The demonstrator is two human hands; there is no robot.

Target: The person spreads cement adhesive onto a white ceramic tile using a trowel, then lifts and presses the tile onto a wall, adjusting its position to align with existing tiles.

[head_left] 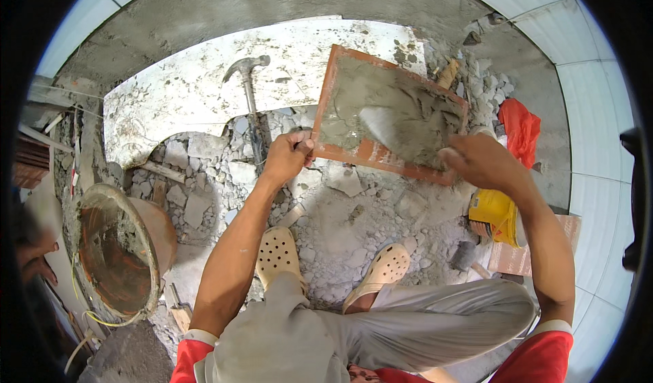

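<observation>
A reddish-brown tile (322, 104) is tilted in front of me, its upturned face spread with wet grey mortar (357, 84). My left hand (291, 153) is closed on the tile's near left corner, thumb and fingers pinching the edge. Over the tile's near right side, my right hand (484, 162) is closed around a trowel; the handle is mostly hidden by the fingers. The trowel's pale blade (386, 126) is smeared by motion and lies against the mortar. Along the near edge some bare tile shows through.
Behind the tile lies a dirty white board (183, 77), with a claw hammer (249, 87) resting on it and the rubble (340, 209). A mortar-stained bucket (163, 233) stands left. At right are a red plastic bag (519, 131), a yellow container (493, 213) and a mallet (464, 255).
</observation>
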